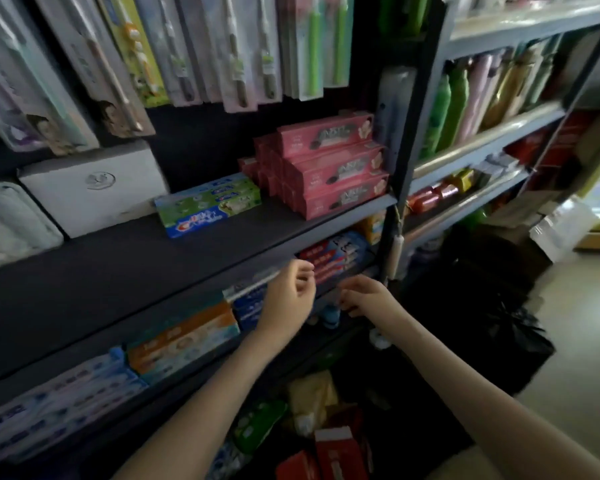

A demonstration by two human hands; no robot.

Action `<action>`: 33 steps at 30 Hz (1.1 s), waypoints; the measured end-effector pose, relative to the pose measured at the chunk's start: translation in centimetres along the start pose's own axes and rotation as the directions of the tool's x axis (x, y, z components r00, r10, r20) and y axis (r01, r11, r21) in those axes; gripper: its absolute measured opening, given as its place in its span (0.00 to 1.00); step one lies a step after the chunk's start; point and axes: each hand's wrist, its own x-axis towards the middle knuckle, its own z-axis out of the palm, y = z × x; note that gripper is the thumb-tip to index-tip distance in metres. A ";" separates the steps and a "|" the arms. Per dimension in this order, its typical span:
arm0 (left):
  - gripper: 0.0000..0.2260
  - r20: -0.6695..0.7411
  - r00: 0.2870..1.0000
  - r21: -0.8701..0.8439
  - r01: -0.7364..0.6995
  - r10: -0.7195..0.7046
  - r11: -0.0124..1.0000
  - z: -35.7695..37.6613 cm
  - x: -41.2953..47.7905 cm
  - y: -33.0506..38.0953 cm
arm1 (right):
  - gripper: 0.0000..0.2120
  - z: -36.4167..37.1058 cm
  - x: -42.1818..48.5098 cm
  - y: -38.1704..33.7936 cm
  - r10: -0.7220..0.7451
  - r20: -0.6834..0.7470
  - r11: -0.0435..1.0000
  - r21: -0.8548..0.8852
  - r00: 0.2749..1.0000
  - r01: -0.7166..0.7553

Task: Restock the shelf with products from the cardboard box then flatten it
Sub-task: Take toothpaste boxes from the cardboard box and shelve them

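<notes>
My left hand point(288, 297) and my right hand point(364, 296) hover side by side at the front edge of the lower shelf level. Their fingers are loosely curled and I see nothing in either. Just behind them lies a stack of red and blue toothpaste boxes point(336, 258). Low down between my forearms, red cartons point(340, 452) and yellow and green packs point(312, 396) sit in deep shadow. I cannot make out the cardboard box's walls there.
The dark upper shelf board point(118, 271) carries pink toothpaste boxes point(333, 168), green-blue ones point(208, 206) and a white box point(94, 188). Orange boxes point(184, 337) and blue-white boxes point(59, 403) fill the lower level. Toothbrush packs point(187, 46) hang above. A black bag point(482, 323) sits on the floor at the right.
</notes>
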 end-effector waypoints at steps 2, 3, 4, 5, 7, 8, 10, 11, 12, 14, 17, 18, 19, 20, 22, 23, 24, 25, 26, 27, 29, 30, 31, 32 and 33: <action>0.07 0.184 0.982 0.052 0.031 -0.040 0.998 4.4 -1.6 1.0 | 0.06 -2.4 -1.1 2.3 0.012 -0.051 1.000 -0.013 0.999 -0.013; 0.08 0.244 0.968 0.071 0.047 -0.063 0.996 6.6 -2.1 1.4 | 0.06 -3.8 -1.8 3.6 0.027 -0.069 0.999 -0.018 0.997 -0.028; 0.08 0.294 0.953 0.087 0.056 -0.079 0.995 8.9 -2.7 1.8 | 0.07 -5.6 -2.6 5.0 0.043 -0.087 0.999 -0.024 0.995 -0.045; 0.08 0.343 0.935 0.104 0.054 -0.087 0.993 11.4 -3.3 2.3 | 0.07 -7.6 -3.6 6.7 0.059 -0.111 0.998 -0.029 0.992 -0.063; 0.07 0.455 0.886 0.127 0.035 -0.090 0.991 16.8 -4.7 3.5 | 0.07 -12.1 -5.7 10.4 0.113 -0.167 0.992 -0.038 0.980 -0.121; 0.08 0.508 0.856 0.136 0.028 -0.094 0.990 19.8 -5.7 4.4 | 0.05 -14.7 -6.9 12.8 0.150 -0.198 0.987 -0.035 0.969 -0.159; 0.09 0.585 0.804 0.162 0.018 -0.110 0.987 26.2 -7.9 5.8 | 0.03 -19.9 -9.4 18.0 0.231 -0.257 0.968 -0.038 0.938 -0.248; 0.09 0.617 0.780 0.180 -0.008 -0.107 0.984 29.6 -9.0 6.5 | 0.03 -22.5 -10.7 20.9 0.269 -0.283 0.955 -0.046 0.921 -0.293; 0.09 0.657 0.748 0.200 -0.049 -0.097 0.979 33.2 -10.3 7.0 | 0.03 -25.0 -12.2 24.0 0.305 -0.314 0.940 -0.050 0.899 -0.337; 0.09 0.747 0.657 0.235 -0.120 -0.101 0.965 39.7 -13.4 7.9 | 0.04 -29.0 -15.5 29.9 0.387 -0.387 0.899 -0.042 0.837 -0.435; 0.10 0.839 0.526 0.262 -0.164 -0.141 0.951 48.4 -17.4 8.2 | 0.09 -33.3 -20.5 38.3 0.558 -0.451 0.807 0.102 0.696 -0.581; 0.10 0.859 0.485 0.270 -0.162 -0.161 0.949 51.0 -18.7 7.8 | 0.09 -34.0 -22.1 41.1 0.604 -0.478 0.774 0.165 0.637 -0.611; 0.10 0.875 0.443 0.284 -0.144 -0.195 0.948 53.4 -20.1 7.2 | 0.08 -34.5 -23.5 43.8 0.638 -0.508 0.748 0.229 0.579 -0.623; 0.10 0.889 0.394 0.302 -0.119 -0.235 0.946 55.5 -21.5 6.2 | 0.07 -34.5 -24.7 46.7 0.665 -0.535 0.724 0.293 0.521 -0.624; 0.09 0.906 0.301 0.339 -0.094 -0.298 0.936 59.7 -24.2 3.2 | 0.06 -33.8 -26.1 52.7 0.715 -0.572 0.672 0.407 0.402 -0.619; 0.08 0.912 0.262 0.352 -0.098 -0.317 0.931 61.9 -25.4 1.2 | 0.06 -33.2 -26.5 55.9 0.745 -0.574 0.637 0.463 0.339 -0.616; 0.07 0.913 0.231 0.365 -0.099 -0.335 0.926 63.6 -26.5 -0.7 | 0.06 -32.4 -26.7 58.8 0.775 -0.565 0.600 0.517 0.283 -0.611; 0.07 0.915 0.204 0.375 -0.110 -0.348 0.921 65.6 -27.7 -3.0 | 0.07 -31.2 -26.8 62.1 0.812 -0.538 0.548 0.569 0.226 -0.613; 0.07 0.915 0.186 0.382 -0.123 -0.357 0.916 67.5 -29.0 -5.2 | 0.08 -29.8 -26.8 65.4 0.848 -0.501 0.489 0.615 0.172 -0.618; 0.07 0.914 0.172 0.393 -0.142 -0.368 0.909 69.4 -30.3 -7.6 | 0.09 -28.2 -26.7 68.9 0.886 -0.449 0.416 0.657 0.116 -0.629; 0.07 0.909 0.136 0.414 -0.191 -0.394 0.890 73.2 -33.2 -12.5 | 0.10 -25.0 -26.3 75.6 0.940 -0.338 0.282 0.713 0.037 -0.642; 0.07 0.907 0.109 0.422 -0.212 -0.407 0.882 74.7 -34.4 -14.7 | 0.10 -23.6 -25.8 78.6 0.954 -0.299 0.235 0.720 0.013 -0.653; 0.08 0.905 0.086 0.426 -0.235 -0.417 0.874 76.1 -35.6 -16.7 | 0.11 -22.4 -25.3 81.4 0.965 -0.262 0.192 0.725 -0.007 -0.662; 0.09 0.901 0.070 0.432 -0.257 -0.429 0.865 77.2 -36.7 -18.5 | 0.12 -21.3 -24.7 83.8 0.974 -0.224 0.151 0.724 -0.023 -0.673; 0.09 0.895 0.061 0.440 -0.276 -0.441 0.855 78.1 -37.6 -20.2 | 0.14 -20.5 -24.0 86.2 0.980 -0.195 0.120 0.728 -0.035 -0.675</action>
